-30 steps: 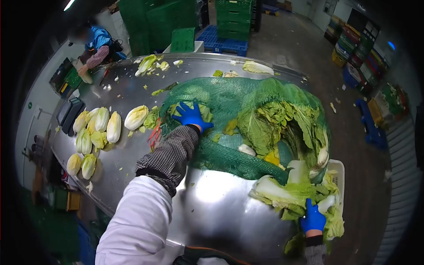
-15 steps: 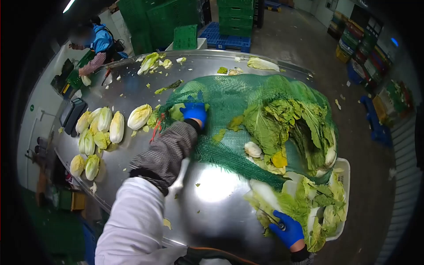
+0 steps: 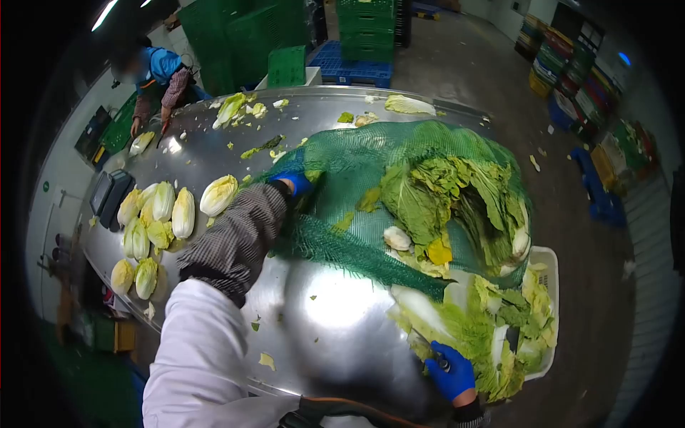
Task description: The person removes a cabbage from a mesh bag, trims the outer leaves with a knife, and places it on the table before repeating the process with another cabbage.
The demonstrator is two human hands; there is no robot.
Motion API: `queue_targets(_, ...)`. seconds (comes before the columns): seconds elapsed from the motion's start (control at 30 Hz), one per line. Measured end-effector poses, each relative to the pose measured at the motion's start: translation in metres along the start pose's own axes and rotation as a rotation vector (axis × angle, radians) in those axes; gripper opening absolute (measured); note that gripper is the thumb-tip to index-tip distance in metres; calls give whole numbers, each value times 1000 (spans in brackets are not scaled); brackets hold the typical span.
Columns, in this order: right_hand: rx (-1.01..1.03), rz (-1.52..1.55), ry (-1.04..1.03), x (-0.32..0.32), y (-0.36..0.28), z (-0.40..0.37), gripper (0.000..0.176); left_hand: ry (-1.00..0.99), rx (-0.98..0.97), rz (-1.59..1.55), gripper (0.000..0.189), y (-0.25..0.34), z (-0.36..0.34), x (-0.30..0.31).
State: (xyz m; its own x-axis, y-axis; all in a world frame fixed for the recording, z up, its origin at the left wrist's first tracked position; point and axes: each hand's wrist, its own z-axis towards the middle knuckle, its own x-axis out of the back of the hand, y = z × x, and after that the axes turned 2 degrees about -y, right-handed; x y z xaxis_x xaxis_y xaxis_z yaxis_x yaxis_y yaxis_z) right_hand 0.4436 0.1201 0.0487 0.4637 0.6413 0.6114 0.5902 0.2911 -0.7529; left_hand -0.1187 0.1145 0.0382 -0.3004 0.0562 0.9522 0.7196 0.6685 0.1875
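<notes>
A green mesh bag [image 3: 342, 246] lies across the steel table, with large leafy Chinese cabbages [image 3: 421, 196] inside its right part. My left hand [image 3: 298, 183], in a blue glove, is closed on the bag's left part; its fingertips are hidden. At the lower right my right hand [image 3: 452, 374], also blue-gloved, is wrapped around a knife [image 3: 442, 363], whose dark handle end shows. The blade is hard to make out against the leaves. Beside that hand, loose cabbage leaves [image 3: 464, 321] spill over a white plastic basket [image 3: 548, 267].
Several trimmed cabbages [image 3: 163, 202] sit on the table's left side near a dark scale-like device [image 3: 110, 198]. Leaf scraps [image 3: 232, 108] lie along the far edge. A co-worker in blue [image 3: 163, 65] stands at the far left, hands near another cabbage [image 3: 141, 143]. Green crates [image 3: 366, 28] are stacked behind.
My left hand's fingers, spread on the mesh before, are now curled, and the hand sits slightly left and lower. My right hand keeps the knife. The co-worker's arms have shifted, and the view has turned slightly.
</notes>
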Motion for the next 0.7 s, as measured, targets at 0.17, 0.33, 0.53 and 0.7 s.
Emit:
queue_targets(0.17, 11, 177, 100, 6, -10, 5, 35, -203, -535, -336, 98, 50, -85, 27)
queue_targets(0.33, -167, 751, 226, 10, -5, -2, 34, -365, -776, -351, 91, 148, -189, 81)
queue_targets(0.53, -323, 1067, 471, 8, 2, -19, 28, -78, -1230, -337, 78, 196, -275, 119)
queue_targets(0.7, -306, 1097, 587, -11, 26, -37, 20, -137, -1190, -346, 78, 199, -324, 104)
